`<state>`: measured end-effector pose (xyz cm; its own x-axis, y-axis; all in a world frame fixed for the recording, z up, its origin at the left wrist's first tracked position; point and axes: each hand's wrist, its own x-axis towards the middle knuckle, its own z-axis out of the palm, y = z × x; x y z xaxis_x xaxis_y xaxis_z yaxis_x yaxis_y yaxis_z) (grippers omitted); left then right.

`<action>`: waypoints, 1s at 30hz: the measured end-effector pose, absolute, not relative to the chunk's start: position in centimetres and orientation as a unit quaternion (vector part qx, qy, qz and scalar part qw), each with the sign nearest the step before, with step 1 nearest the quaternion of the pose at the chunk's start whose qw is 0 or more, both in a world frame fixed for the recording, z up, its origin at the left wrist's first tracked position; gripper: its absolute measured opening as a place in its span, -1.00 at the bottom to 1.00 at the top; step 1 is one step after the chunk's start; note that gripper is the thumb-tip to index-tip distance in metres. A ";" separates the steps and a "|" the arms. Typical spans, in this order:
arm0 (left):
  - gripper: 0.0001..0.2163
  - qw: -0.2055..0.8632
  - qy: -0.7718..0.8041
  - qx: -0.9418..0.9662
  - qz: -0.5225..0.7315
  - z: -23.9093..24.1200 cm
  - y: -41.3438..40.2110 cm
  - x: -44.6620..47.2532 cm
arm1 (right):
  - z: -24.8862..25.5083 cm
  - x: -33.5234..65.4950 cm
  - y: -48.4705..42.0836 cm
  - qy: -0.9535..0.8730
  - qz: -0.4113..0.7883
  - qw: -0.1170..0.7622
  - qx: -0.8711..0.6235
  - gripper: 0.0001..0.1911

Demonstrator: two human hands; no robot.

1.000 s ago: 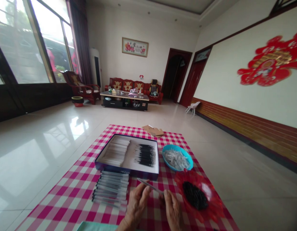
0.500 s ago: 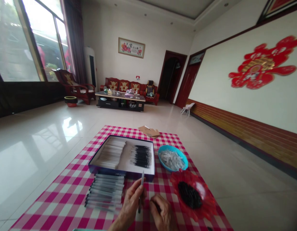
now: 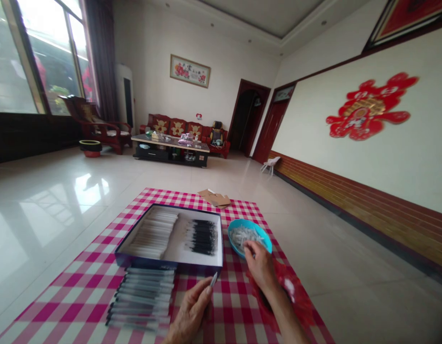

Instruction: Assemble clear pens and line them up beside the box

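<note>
My left hand [image 3: 193,306] is closed around a slim pen [image 3: 214,279], whose pale pointed tip sticks up past the thumb and forefinger. The rest of the pen is hidden by the hand. My right hand [image 3: 259,263] reaches to the near side of a blue bowl [image 3: 232,224] of small clear plastic pieces [image 3: 244,234]. Its thumb and fingers are drawn together at the pieces; what is between them is hidden. Under the right forearm lies a red petal-edged dish [image 3: 296,296], its contents mostly covered.
A shallow box [image 3: 198,215] holds whitish tubes [image 3: 152,234] and black-ended slim rods [image 3: 202,236]. Several clear pens [image 3: 142,296] lie in a row before it. Brown cardboard [image 3: 217,198] sits at the far edge of the checked tablecloth [image 3: 88,282].
My right hand has moved from beside the left hand, forward and right, to the blue bowl. My left hand keeps the pen, now tilted further right. The whole view has shifted slightly.
</note>
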<state>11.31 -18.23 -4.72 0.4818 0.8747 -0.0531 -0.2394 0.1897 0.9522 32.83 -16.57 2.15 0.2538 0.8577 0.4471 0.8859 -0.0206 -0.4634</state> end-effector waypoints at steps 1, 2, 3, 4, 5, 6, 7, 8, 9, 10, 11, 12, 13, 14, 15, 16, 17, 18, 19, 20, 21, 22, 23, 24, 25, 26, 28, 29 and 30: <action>-0.39 0.702 0.318 0.500 0.395 -4.8 -18.2 11.3 | 2.2 34.1 -15.1 -0.602 -0.020 0.326 -0.729 -0.77; -0.37 0.703 0.316 0.501 0.393 -4.9 -18.2 11.3 | 1.9 35.1 -13.7 -0.593 -0.016 0.307 -0.745 -0.78; -0.36 0.705 0.314 0.502 0.390 -5.0 -18.2 11.2 | 1.5 36.0 -12.5 -0.582 -0.014 0.285 -0.761 -0.81; -0.37 0.706 0.312 0.503 0.388 -5.2 -18.1 11.2 | 1.0 36.6 -11.4 -0.573 -0.011 0.265 -0.776 -0.84; -0.38 0.708 0.310 0.504 0.385 -5.4 -18.1 11.2 | 0.4 37.0 -10.5 -0.565 -0.008 0.246 -0.788 -0.86; -0.39 0.709 0.308 0.505 0.384 -5.6 -18.0 11.2 | -0.1 37.2 -9.8 -0.558 -0.007 0.229 -0.798 -0.86; -0.39 0.709 0.307 0.506 0.383 -5.7 -18.0 11.2 | -0.6 37.4 -9.3 -0.553 -0.005 0.214 -0.805 -0.83; -0.40 0.709 0.306 0.507 0.383 -5.8 -18.0 11.2 | -1.1 37.4 -8.9 -0.549 -0.002 0.201 -0.811 -0.79; -0.40 0.708 0.306 0.508 0.384 -5.8 -17.9 11.2 | -1.4 37.3 -8.6 -0.548 0.003 0.188 -0.815 -0.76; -0.40 0.706 0.305 0.511 0.385 -5.8 -17.9 11.2 | -1.7 37.3 -8.3 -0.546 0.009 0.176 -0.819 -0.74; -0.40 0.703 0.303 0.514 0.386 -5.8 -17.9 11.2 | -1.8 37.2 -8.1 -0.546 0.017 0.164 -0.822 -0.72; -0.41 0.701 0.301 0.518 0.388 -5.8 -17.9 11.2 | -1.9 37.1 -7.9 -0.544 0.025 0.155 -0.824 -0.70; -0.42 0.699 0.298 0.521 0.388 -5.8 -17.9 11.2 | -1.9 37.0 -7.7 -0.542 0.034 0.147 -0.827 -0.70; -0.42 0.698 0.295 0.523 0.390 -5.7 -17.9 11.1 | -1.8 36.9 -7.6 -0.539 0.041 0.143 -0.829 -0.69; -0.43 0.699 0.292 0.523 0.391 -5.7 -17.9 11.1 | -1.7 36.8 -7.5 -0.537 0.046 0.143 -0.830 -0.68; -0.43 0.699 0.290 0.522 0.392 -5.6 -17.9 11.1 | -1.6 36.7 -7.4 -0.536 0.048 0.145 -0.830 -0.67; -0.42 0.700 0.290 0.521 0.394 -5.5 -17.9 11.1 | -1.3 36.6 -7.5 -0.536 0.047 0.152 -0.829 -0.68; -0.42 0.699 0.291 0.520 0.395 -5.4 -17.9 11.1 | -1.0 36.5 -7.6 -0.538 0.044 0.161 -0.826 -0.69; -0.41 0.700 0.292 0.518 0.396 -5.3 -18.0 11.1 | -0.7 36.3 -7.9 -0.542 0.037 0.174 -0.821 -0.71; -0.40 0.701 0.294 0.515 0.396 -5.2 -18.0 11.1 | -0.3 36.2 -8.3 -0.548 0.030 0.190 -0.814 -0.74; -0.40 0.705 0.295 0.511 0.394 -5.1 -18.0 11.1 | 0.1 36.0 -8.8 -0.556 0.021 0.208 -0.804 -0.77; -0.39 0.708 0.295 0.506 0.394 -5.0 -18.1 11.1 | 0.5 35.7 -9.4 -0.566 0.014 0.227 -0.792 -0.79; -0.39 0.712 0.295 0.501 0.394 -4.9 -18.1 11.1 | 1.0 35.5 -10.2 -0.577 0.009 0.247 -0.779 -0.78; -0.38 0.714 0.294 0.497 0.396 -4.8 -18.1 11.1 | 1.4 35.1 -11.1 -0.588 0.007 0.267 -0.763 -0.76; -0.38 0.715 0.294 0.494 0.399 -4.8 -18.1 11.1 | 1.8 34.7 -12.0 -0.599 0.007 0.285 -0.748 -0.76; -0.37 0.714 0.294 0.492 0.403 -4.9 -18.1 11.2 | 2.1 34.1 -13.1 -0.609 0.008 0.299 -0.735 -0.76; -0.36 0.712 0.293 0.491 0.408 -5.1 -18.1 11.2 | 2.4 32.7 -15.4 -0.626 0.020 0.335 -0.704 -0.76; -0.36 0.710 0.290 0.494 0.409 -5.3 -18.1 11.2 | 2.4 31.9 -16.6 -0.632 0.035 0.359 -0.686 -0.75; -0.37 0.708 0.286 0.497 0.411 -5.5 -18.1 11.2 | 2.3 31.0 -17.7 -0.632 0.071 0.405 -0.657 -0.75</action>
<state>11.17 -18.06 -5.49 0.4977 0.8673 0.0033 -0.2985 0.1677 0.9396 31.02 -17.72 2.26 0.1915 0.8882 0.4175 0.7728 0.1258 -0.6221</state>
